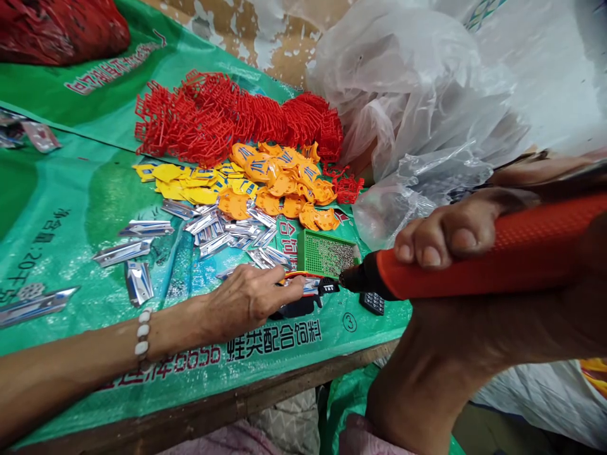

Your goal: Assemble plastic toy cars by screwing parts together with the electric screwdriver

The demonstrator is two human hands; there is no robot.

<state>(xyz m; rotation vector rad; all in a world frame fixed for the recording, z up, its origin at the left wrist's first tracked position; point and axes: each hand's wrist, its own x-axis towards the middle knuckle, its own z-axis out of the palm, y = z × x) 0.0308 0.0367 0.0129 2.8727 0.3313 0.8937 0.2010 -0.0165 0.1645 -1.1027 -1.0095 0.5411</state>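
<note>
My right hand (446,253) is wrapped round a red electric screwdriver (474,262) with a black nose. Its tip meets the black end of a small plastic assembly (310,286), which has silver, red and yellow parts. My left hand (251,294) grips that assembly from the left, hiding part of it. A dark piece (303,308) shows just below the fingers. Right behind stands a green tray (303,243) of small metal screws (334,254). Silver and blue plastic pieces (213,230) lie scattered beyond my left hand.
Farther back are piles of red frame-like parts (222,114), orange curved parts (279,170) and yellow parts (184,183). Clear plastic bags (417,82) bulge at the back right. A small black keypad-like object (372,303) lies near the wooden table edge (227,407). Green printed sheeting (90,253) covers the table.
</note>
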